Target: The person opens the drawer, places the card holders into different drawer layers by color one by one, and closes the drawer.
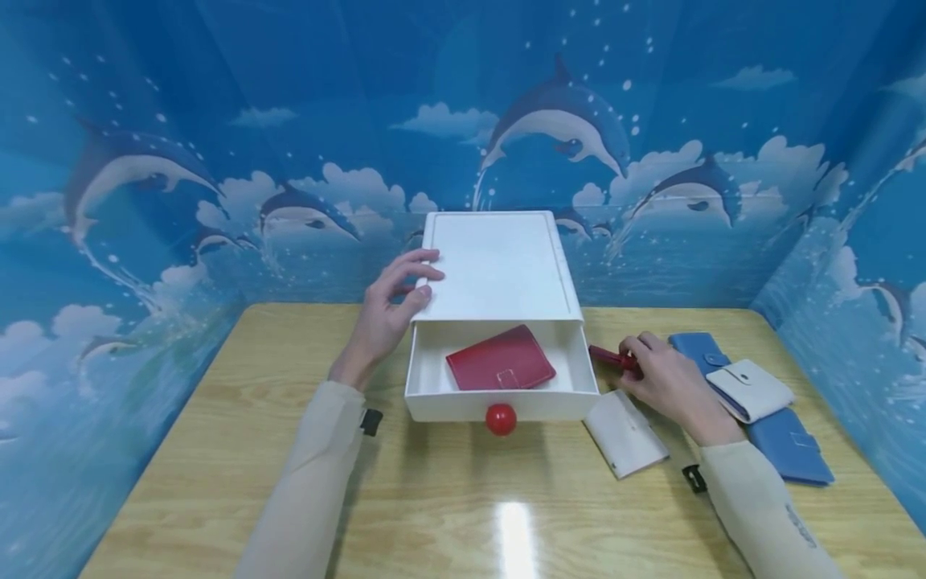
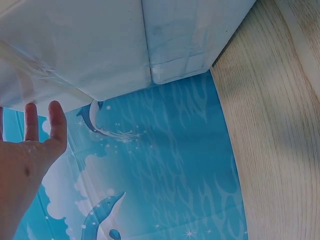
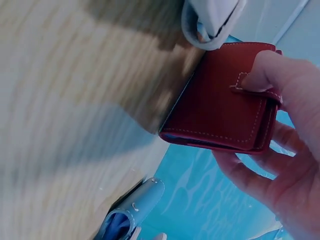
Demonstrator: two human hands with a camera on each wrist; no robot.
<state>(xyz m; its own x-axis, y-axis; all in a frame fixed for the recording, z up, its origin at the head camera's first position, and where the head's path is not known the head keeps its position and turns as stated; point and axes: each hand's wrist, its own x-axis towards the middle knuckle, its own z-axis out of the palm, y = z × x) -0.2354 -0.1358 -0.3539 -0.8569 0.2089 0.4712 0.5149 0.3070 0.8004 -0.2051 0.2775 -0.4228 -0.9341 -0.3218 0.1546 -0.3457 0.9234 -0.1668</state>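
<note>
A white box [image 1: 499, 269] has its drawer [image 1: 434, 408] pulled out, with a round red knob [image 1: 501, 419] on the front. Inside the drawer lies a dark red wallet [image 1: 502, 358], its strap toward the front. My left hand [image 1: 385, 314] rests against the box's left top edge, fingertips on the lid. To the right of the drawer, my right hand [image 1: 669, 384] pinches a second red wallet [image 3: 215, 105] on edge, the thumb at its strap and the fingers behind it. A white wallet [image 1: 626, 434] lies flat just in front of that hand.
Right of my right forearm, a cream wallet [image 1: 751, 389] overlaps two blue wallets, one farther back [image 1: 696, 350] and one nearer [image 1: 792, 450]. A dolphin-printed backdrop [image 1: 463, 96] encloses the back and sides of the wooden table [image 1: 239, 450].
</note>
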